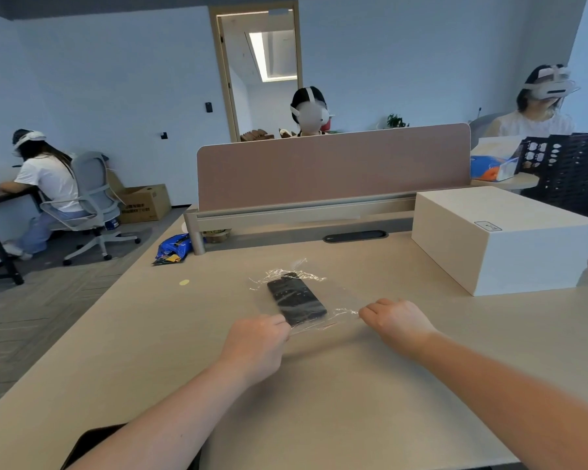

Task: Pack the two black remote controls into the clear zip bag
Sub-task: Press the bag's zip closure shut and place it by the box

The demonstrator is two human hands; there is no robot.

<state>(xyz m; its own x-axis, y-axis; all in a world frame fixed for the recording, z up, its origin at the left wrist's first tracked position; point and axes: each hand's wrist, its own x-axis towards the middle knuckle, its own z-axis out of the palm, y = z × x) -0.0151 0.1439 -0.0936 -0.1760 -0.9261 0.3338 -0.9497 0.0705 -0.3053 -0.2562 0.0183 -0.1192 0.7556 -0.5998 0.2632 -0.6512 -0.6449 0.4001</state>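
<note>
while the bag (306, 300) lies flat on the counter (353, 385), both hands hold its near edge: the left hand (257, 344) is clenched on the near left corner, and the right hand (396, 320) is clenched on the near right corner, so the edge is stretched between them. black remotes (296, 298) sit inside the bag, toward its left side, lying at a slant with the far end pointing away and left. they read as one dark block, so i cannot tell whether it is one remote or two stacked. the far end of the bag is crumpled and catches the light. i cannot tell if the zip is sealed.

taking the bag as the landmark: a white box (503, 239) stands on the counter to the right and a little beyond it, well apart. a small yellow dot (184, 282) lies on the counter to the left. further left and beyond, at the counter's edge, is a blue packet (174, 247). straight beyond the bag runs a pink divider (333, 164) on a grey rail, with a dark oval cable port (355, 236) in the counter before it. a dark flat thing (92, 442) peeks out under the left forearm at the near counter edge.
</note>
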